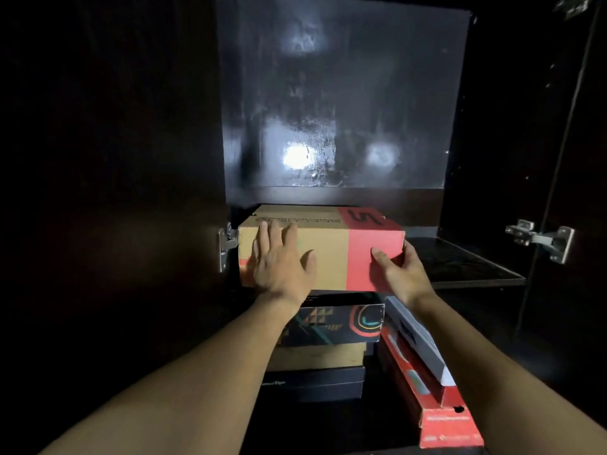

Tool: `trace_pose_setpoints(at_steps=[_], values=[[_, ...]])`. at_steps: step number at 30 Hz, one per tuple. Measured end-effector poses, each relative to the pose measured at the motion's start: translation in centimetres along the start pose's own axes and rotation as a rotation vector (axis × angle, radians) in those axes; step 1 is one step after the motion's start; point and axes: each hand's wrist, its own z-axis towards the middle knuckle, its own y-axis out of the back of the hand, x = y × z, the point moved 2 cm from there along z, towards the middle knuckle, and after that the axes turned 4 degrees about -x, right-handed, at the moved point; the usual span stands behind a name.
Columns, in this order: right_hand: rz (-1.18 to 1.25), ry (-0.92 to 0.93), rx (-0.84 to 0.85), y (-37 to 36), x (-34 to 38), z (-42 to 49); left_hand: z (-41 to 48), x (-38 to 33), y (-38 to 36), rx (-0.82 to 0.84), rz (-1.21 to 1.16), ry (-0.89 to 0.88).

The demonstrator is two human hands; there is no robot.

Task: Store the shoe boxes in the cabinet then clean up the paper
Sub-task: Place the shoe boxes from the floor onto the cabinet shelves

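A brown and red shoe box (pixel 331 254) sits at the left of a dark cabinet shelf (pixel 466 267), its front end facing me. My left hand (pixel 282 261) lies flat against the box's brown front, fingers spread. At the red lower right corner, my right hand (pixel 399 270) grips the box with thumb on the front and fingers round the side. The cabinet (pixel 345 100) is open, and its glossy back wall reflects light.
Below the shelf stands a stack of shoe boxes: a black patterned one (pixel 341 323), a brown one (pixel 322 356) and a black one (pixel 315 382). To their right lean a grey-white box (pixel 417 339) and a red one (pixel 440 415). Metal hinges (pixel 226 246) (pixel 542 239) flank the opening.
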Motion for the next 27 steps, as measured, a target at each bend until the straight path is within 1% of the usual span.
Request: trace_pose_setpoints(at_steps=[5,10,15,17,22,23,25,27], values=[[-0.278,-0.044,-0.122,-2.1,0.0,2.5,2.4,1.0,-1.0,0.157,0.049,0.014],[-0.242,-0.002,-0.145,-3.7,0.0,3.9,4.5,2.5,-1.9,0.250,0.035,0.033],[-0.229,0.033,-0.207,-4.4,-0.5,4.0,4.8,3.1,-2.5,0.295,0.073,0.024],[-0.260,0.035,-0.162,-4.6,-0.5,4.1,5.0,2.8,-2.4,0.341,0.082,0.048],[-0.372,0.008,0.140,-2.7,0.2,4.0,5.8,1.8,-1.4,0.509,0.236,0.083],[-0.375,0.015,0.162,-2.2,0.2,3.8,5.9,1.6,-1.1,0.542,0.254,0.085],[-0.372,0.037,0.119,-0.9,0.3,2.9,6.0,1.1,-0.4,0.562,0.226,0.095],[-0.350,0.064,0.062,0.3,0.0,1.6,5.5,0.3,0.2,0.516,0.188,0.060]])
